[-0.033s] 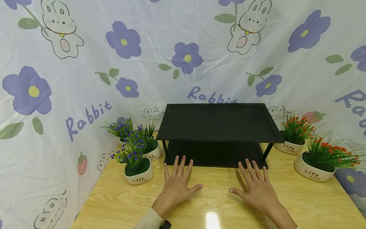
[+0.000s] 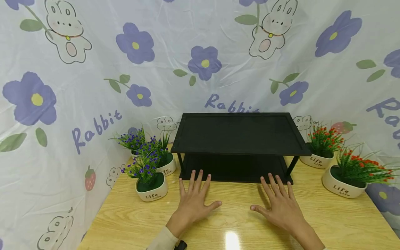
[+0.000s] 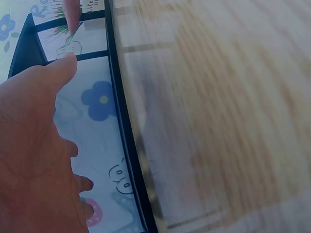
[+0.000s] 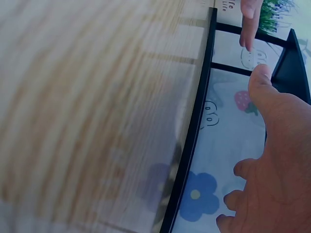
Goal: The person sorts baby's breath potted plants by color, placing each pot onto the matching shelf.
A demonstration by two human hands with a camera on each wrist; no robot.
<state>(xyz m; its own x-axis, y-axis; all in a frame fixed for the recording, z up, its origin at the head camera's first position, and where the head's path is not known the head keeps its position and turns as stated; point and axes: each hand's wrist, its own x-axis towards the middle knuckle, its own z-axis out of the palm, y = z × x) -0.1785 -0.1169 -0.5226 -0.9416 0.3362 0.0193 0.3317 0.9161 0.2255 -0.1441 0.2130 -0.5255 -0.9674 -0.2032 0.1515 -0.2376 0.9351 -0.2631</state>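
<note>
1. A white cloth (image 2: 103, 52) printed with rabbits and purple flowers hangs behind the rack and wraps round its sides; the wood-grain worktop (image 2: 125, 225) under it reflects a light.
2. The black rack (image 2: 240, 133), two-tiered, stands upright on the worktop, with purple plants (image 2: 147, 170) to its left and red plants (image 2: 359, 166) to its right.
3. The left grip (image 2: 193, 205) is wide, its straight fingers spread at the rack's lower front edge, nearer its left end. It holds nothing; contact with the edge cannot be told.
4. The right grip (image 2: 282, 206) is equally wide and holds nothing, at the same edge nearer the rack's right end.
5. The rack looks stiff and fairly light, not fragile, though its smooth finish and the glossy worktop may let it slide.
6. The best hold seems to be both ends of the upper tier, or the slim posts (image 2: 292, 165) at the rack's ends.
</note>
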